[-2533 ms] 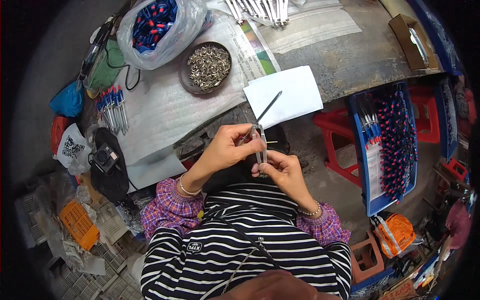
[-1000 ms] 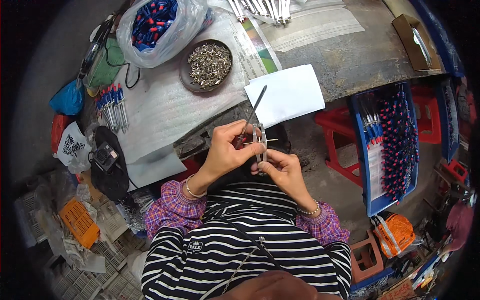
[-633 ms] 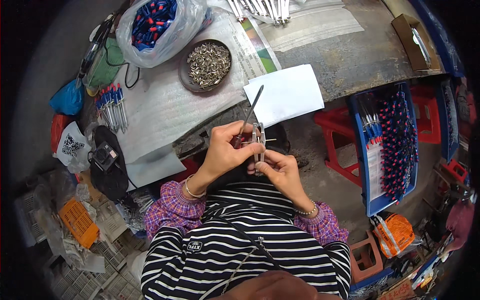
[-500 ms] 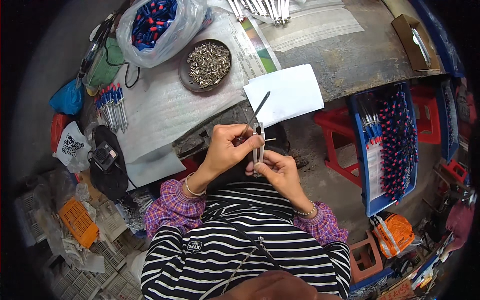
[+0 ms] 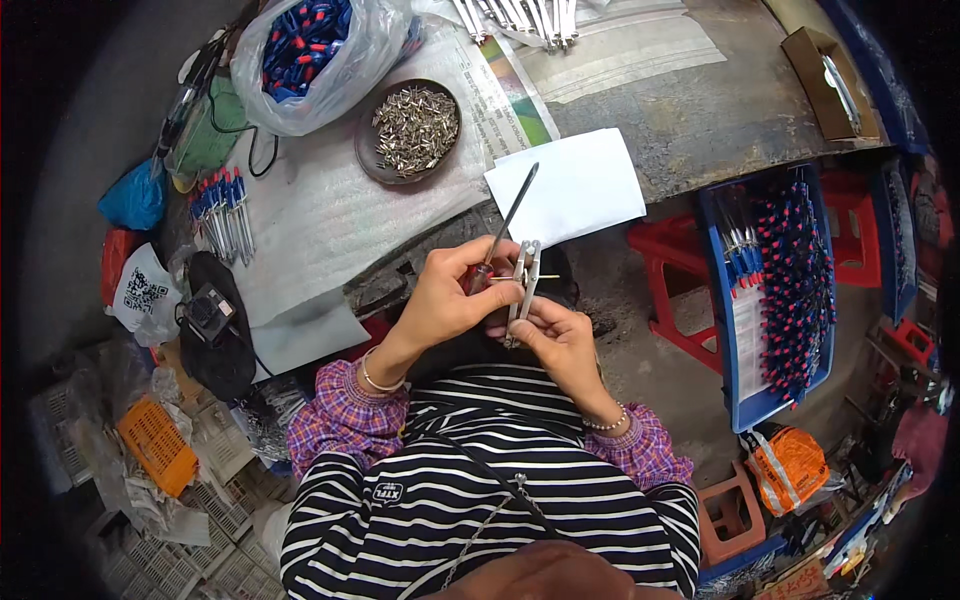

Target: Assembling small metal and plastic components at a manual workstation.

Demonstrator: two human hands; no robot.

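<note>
Fingers of my left hand are curled narrow around the dark red grip of a screwdriver, its shaft slanting up toward the far side with the tip over the white paper, while the thumb of that hand presses the left side of a slim two-armed metal frame. My right hand is closed small on the frame's near end, thumb on top; the fingertips beneath are mostly hidden, so I cannot tell quite how they sit. I have the frame held in the air between both hands, just past the near edge of the worn table, its arms pointing away from me and standing slightly apart. A thin rod lies crosswise at it, sticking out to the right; whether it passes right through I cannot make out. I judge the frame light and stiff, smooth enough to twist in a loose pinch, and hardly fragile, though the rod looks easier to bend or knock askew. I would take hold low on the near end, where the arms come together, and steady one arm beside the rod, leaving the rod's right end free.
</note>
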